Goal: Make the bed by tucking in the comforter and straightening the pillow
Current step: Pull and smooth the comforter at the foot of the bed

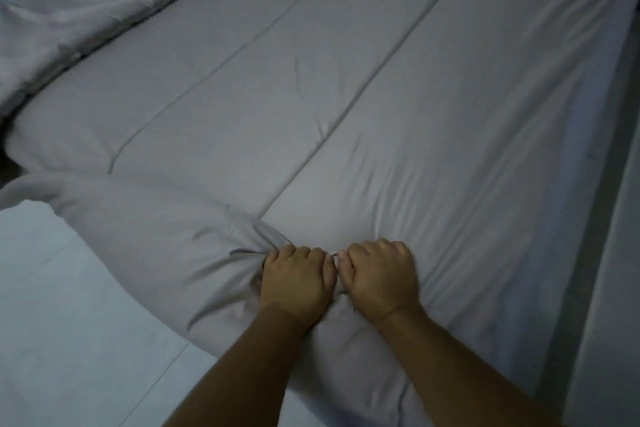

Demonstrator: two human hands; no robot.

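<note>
1. Nearest the camera, the left forearm (249,367) and the right forearm (460,364) reached out side by side over the bed's near edge, probably so that both hands could pull on one stretch of cloth together.
2. At far left the pale floor (69,322) showed beside the bed, and the near-left part of the comforter (346,97) hung out over it, not yet tucked.
3. At the upper left lay the pillow (79,10), creased and askew to the bed's lines. It was well apart from the hands and looked unstraightened.
4. The left hand (296,282) sat knuckles up on the comforter, its fingers (287,253) curled down and clenched round a bunch of grey fabric. Folds fanned out to its left from that grasp.
5. The right hand (381,276) lay just beside it, the thumbs nearly touching. Its fingers were curled into the same cloth, grasping it, though blur hid how much they had gathered.
6. Beyond the hands the comforter spread fairly smooth across the bed, with two stitched seams running away toward the upper right. The grip sat at the near end of one seam, seemingly to draw the cover taut and square.
7. At right a lighter strip of sheet (588,149) showed past the comforter's edge, with a grey ledge (616,288) beyond it.
</note>
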